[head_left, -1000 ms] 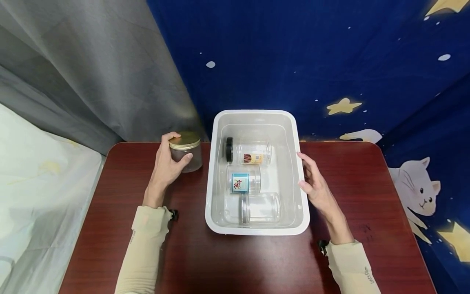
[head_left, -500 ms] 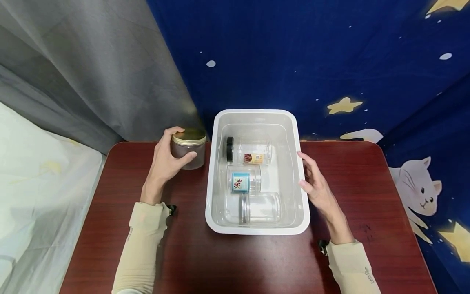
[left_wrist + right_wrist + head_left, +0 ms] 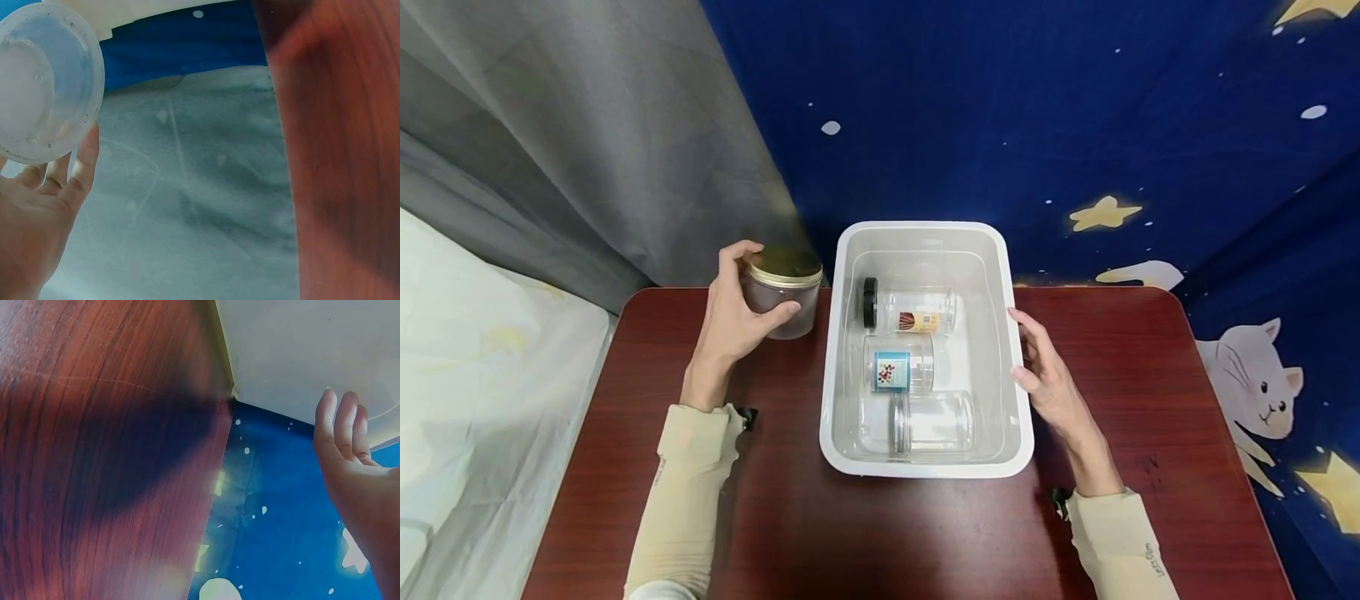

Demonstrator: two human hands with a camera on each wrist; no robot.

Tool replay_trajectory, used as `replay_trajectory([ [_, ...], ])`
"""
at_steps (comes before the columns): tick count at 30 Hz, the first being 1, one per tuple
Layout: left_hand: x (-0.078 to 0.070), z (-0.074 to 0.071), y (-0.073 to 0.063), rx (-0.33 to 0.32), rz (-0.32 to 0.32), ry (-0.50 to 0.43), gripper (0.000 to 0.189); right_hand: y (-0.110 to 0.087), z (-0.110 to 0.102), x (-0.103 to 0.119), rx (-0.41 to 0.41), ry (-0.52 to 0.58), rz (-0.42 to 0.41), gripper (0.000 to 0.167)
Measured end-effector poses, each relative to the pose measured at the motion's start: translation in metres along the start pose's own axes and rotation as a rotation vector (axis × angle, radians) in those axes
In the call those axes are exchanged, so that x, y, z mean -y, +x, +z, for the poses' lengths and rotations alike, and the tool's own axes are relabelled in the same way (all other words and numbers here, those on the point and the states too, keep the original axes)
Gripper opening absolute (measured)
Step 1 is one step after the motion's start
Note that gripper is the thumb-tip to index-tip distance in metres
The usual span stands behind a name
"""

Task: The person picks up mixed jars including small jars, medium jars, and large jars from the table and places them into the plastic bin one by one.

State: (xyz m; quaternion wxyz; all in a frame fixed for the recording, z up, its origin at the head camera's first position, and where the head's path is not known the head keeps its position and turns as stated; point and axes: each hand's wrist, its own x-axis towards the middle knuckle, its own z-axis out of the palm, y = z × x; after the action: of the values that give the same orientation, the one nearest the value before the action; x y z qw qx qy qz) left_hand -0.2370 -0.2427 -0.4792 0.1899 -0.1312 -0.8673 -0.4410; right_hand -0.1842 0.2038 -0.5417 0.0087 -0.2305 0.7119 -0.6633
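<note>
My left hand grips a clear jar with a gold lid, thumb on the near side and fingers around the far side. It is upright and slightly tilted, left of a white plastic tub. In the left wrist view the underside of the jar shows, clear of the table. My right hand touches the tub's right side, fingertips and thumb at the rim. From the right wrist view, its fingers lie fairly straight against the outer wall.
Inside the tub lie three clear jars on their sides: one with a black lid, one with a blue label, and a plain one. The dark red table ends at a grey curtain and a blue curtain.
My left hand has raised the gold-lidded jar from the table and tilted it a little. The right hand and the tub have stayed nearly still.
</note>
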Motion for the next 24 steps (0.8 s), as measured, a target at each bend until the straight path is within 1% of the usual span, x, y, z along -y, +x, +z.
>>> replay_trajectory([
  [4, -0.005, -0.001, 0.004, -0.001, 0.02, 0.004, 0.086, 0.001, 0.0, -0.001, -0.004, 0.008, -0.003, 0.069],
  [13, -0.012, -0.001, 0.008, 0.009, 0.044, 0.019, 0.087, 0.001, 0.0, -0.001, 0.0, 0.02, 0.005, 0.069],
  [19, -0.02, 0.0, 0.018, 0.006, 0.103, 0.011, 0.084, 0.003, -0.002, -0.001, -0.009, 0.024, 0.007, 0.07],
  [24, -0.024, 0.002, 0.019, 0.014, 0.143, 0.017, 0.084, 0.0, -0.002, 0.001, 0.008, 0.015, 0.018, 0.069],
])
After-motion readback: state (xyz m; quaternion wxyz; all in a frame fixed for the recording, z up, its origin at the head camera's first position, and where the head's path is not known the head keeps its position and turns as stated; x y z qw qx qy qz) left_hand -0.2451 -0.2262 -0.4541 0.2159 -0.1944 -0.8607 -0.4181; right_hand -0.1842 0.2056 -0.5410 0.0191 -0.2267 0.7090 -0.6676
